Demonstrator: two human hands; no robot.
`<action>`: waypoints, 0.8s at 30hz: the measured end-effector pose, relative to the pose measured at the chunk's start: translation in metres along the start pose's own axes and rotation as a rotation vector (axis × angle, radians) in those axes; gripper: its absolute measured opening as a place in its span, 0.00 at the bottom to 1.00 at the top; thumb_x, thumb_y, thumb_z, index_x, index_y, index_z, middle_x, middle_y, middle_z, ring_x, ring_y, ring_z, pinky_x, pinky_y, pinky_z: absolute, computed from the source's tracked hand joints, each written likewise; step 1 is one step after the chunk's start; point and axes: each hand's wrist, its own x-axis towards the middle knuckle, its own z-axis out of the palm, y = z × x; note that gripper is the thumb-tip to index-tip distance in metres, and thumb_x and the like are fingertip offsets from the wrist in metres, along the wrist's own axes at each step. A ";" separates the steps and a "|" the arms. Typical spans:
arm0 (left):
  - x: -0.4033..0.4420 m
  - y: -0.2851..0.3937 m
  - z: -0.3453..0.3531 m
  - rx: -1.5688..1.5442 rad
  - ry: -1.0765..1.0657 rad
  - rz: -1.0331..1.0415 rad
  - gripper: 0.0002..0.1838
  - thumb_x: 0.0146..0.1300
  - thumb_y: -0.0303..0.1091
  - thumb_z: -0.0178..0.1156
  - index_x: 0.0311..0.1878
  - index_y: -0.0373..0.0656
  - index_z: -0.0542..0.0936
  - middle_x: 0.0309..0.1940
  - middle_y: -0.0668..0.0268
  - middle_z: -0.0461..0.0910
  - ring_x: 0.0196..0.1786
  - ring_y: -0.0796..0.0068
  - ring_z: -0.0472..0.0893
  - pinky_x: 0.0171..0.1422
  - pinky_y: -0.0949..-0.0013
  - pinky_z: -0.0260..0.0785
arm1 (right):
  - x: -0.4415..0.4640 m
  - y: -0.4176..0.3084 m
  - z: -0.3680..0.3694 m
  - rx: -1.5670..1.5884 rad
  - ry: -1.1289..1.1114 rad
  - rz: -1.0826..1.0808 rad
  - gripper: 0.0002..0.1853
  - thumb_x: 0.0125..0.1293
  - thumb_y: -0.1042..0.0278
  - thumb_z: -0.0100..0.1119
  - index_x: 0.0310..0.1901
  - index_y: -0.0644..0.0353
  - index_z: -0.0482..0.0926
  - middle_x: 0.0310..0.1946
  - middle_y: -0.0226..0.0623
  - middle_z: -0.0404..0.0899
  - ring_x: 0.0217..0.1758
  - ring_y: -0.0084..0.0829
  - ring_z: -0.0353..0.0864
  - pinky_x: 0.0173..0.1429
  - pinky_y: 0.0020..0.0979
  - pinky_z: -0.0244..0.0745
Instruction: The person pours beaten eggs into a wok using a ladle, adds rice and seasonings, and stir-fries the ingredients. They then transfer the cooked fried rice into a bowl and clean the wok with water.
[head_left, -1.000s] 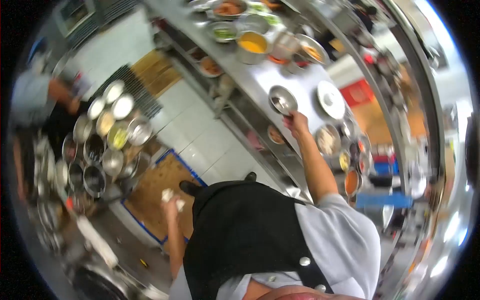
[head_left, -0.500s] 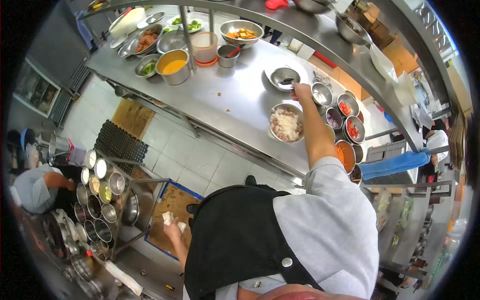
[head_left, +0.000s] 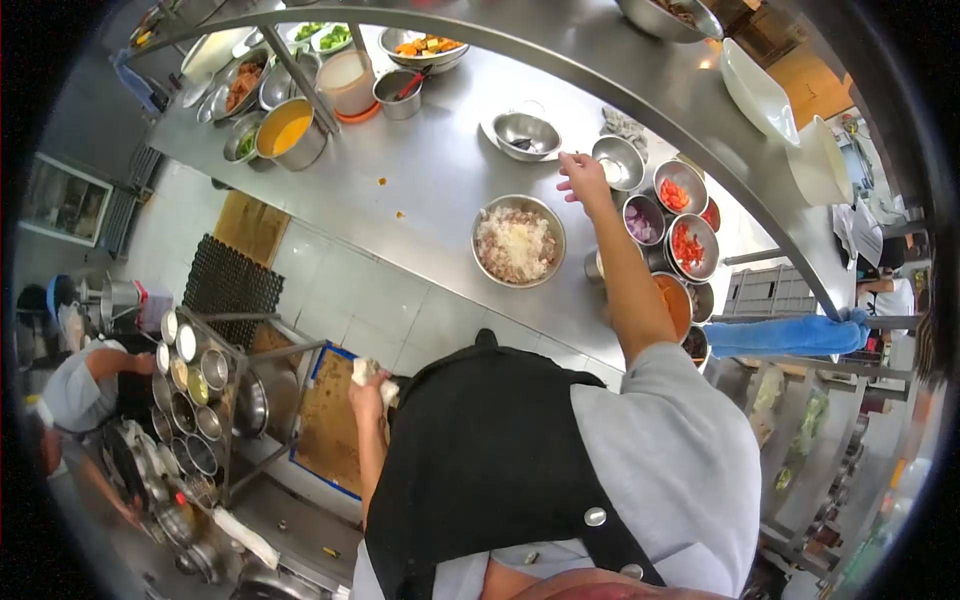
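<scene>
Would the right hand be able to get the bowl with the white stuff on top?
Probably yes: the right hand looks empty and is close to the bowl, with only bare steel counter showing between them.

The steel table (head_left: pixel 430 160) carries a white plate (head_left: pixel 487 131) under a metal bowl (head_left: pixel 543 131) — also a food-filled bowl (head_left: pixel 487 268), a pot (head_left: pixel 306 152) of orange liquid and small scraps (head_left: pixel 382 181).

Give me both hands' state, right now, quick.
Left hand: closed, holding a white cloth.
Right hand: open, nothing visible in it, near a bowl.
</scene>
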 end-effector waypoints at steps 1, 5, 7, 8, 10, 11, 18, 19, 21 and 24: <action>0.004 0.001 0.003 0.027 -0.035 -0.013 0.15 0.63 0.23 0.63 0.53 0.33 0.80 0.37 0.60 0.84 0.35 0.69 0.83 0.38 0.66 0.76 | -0.024 -0.006 -0.003 -0.067 -0.025 -0.016 0.26 0.70 0.43 0.63 0.48 0.65 0.81 0.39 0.40 0.85 0.31 0.28 0.87 0.25 0.27 0.78; -0.003 0.017 0.032 0.079 -0.045 0.036 0.14 0.62 0.25 0.65 0.51 0.33 0.80 0.37 0.60 0.84 0.36 0.70 0.83 0.41 0.66 0.76 | -0.103 0.004 -0.013 -0.343 -0.296 0.028 0.20 0.70 0.51 0.65 0.34 0.62 0.79 0.26 0.31 0.81 0.25 0.25 0.84 0.22 0.27 0.78; 0.006 0.010 0.036 0.141 -0.074 0.039 0.16 0.61 0.26 0.67 0.52 0.33 0.80 0.38 0.60 0.85 0.38 0.69 0.83 0.43 0.66 0.76 | -0.110 0.025 -0.001 -0.240 -0.255 0.013 0.18 0.70 0.54 0.65 0.33 0.62 0.78 0.26 0.31 0.80 0.23 0.26 0.83 0.22 0.27 0.78; 0.007 0.006 0.038 0.163 -0.096 0.055 0.17 0.60 0.26 0.67 0.52 0.33 0.80 0.39 0.59 0.85 0.39 0.69 0.83 0.43 0.65 0.76 | -0.114 0.028 0.007 -0.186 -0.234 0.005 0.17 0.70 0.55 0.65 0.33 0.62 0.77 0.26 0.32 0.80 0.22 0.26 0.82 0.21 0.27 0.78; 0.011 -0.004 0.043 0.197 -0.135 0.092 0.19 0.59 0.26 0.68 0.54 0.33 0.79 0.41 0.59 0.85 0.41 0.68 0.84 0.45 0.65 0.77 | -0.112 0.027 0.025 -0.074 -0.264 0.027 0.16 0.70 0.58 0.65 0.33 0.62 0.76 0.27 0.33 0.79 0.25 0.27 0.83 0.23 0.28 0.80; 0.005 -0.001 0.044 0.204 -0.124 0.122 0.21 0.58 0.27 0.70 0.54 0.34 0.79 0.42 0.59 0.85 0.42 0.67 0.84 0.47 0.64 0.77 | -0.110 0.026 0.035 -0.039 -0.282 0.032 0.16 0.70 0.57 0.65 0.34 0.62 0.77 0.28 0.34 0.80 0.26 0.27 0.83 0.23 0.29 0.80; -0.036 -0.024 -0.015 0.130 0.099 0.035 0.24 0.52 0.26 0.69 0.55 0.34 0.78 0.42 0.57 0.84 0.41 0.66 0.84 0.46 0.62 0.77 | -0.104 0.037 0.064 -0.329 0.022 -0.463 0.22 0.70 0.53 0.66 0.52 0.65 0.81 0.42 0.43 0.83 0.38 0.30 0.87 0.34 0.29 0.81; -0.041 -0.037 -0.033 0.155 0.129 0.026 0.24 0.51 0.25 0.68 0.54 0.34 0.78 0.41 0.57 0.84 0.41 0.64 0.84 0.46 0.61 0.77 | -0.139 -0.009 0.066 -0.397 0.105 -0.484 0.22 0.70 0.53 0.65 0.55 0.63 0.81 0.50 0.45 0.83 0.42 0.31 0.86 0.41 0.31 0.81; -0.051 -0.077 -0.064 0.174 0.233 0.089 0.22 0.51 0.27 0.69 0.52 0.34 0.79 0.40 0.54 0.85 0.40 0.61 0.84 0.47 0.59 0.77 | -0.177 -0.058 0.077 -0.262 0.040 -0.564 0.19 0.71 0.59 0.65 0.56 0.64 0.81 0.46 0.39 0.84 0.42 0.27 0.85 0.42 0.30 0.80; -0.074 -0.120 -0.112 0.274 0.306 0.038 0.21 0.52 0.29 0.69 0.50 0.34 0.80 0.40 0.51 0.86 0.42 0.57 0.85 0.49 0.57 0.76 | -0.235 -0.088 0.123 -0.142 -0.207 -0.619 0.17 0.71 0.62 0.65 0.57 0.61 0.81 0.44 0.35 0.85 0.46 0.23 0.83 0.46 0.30 0.80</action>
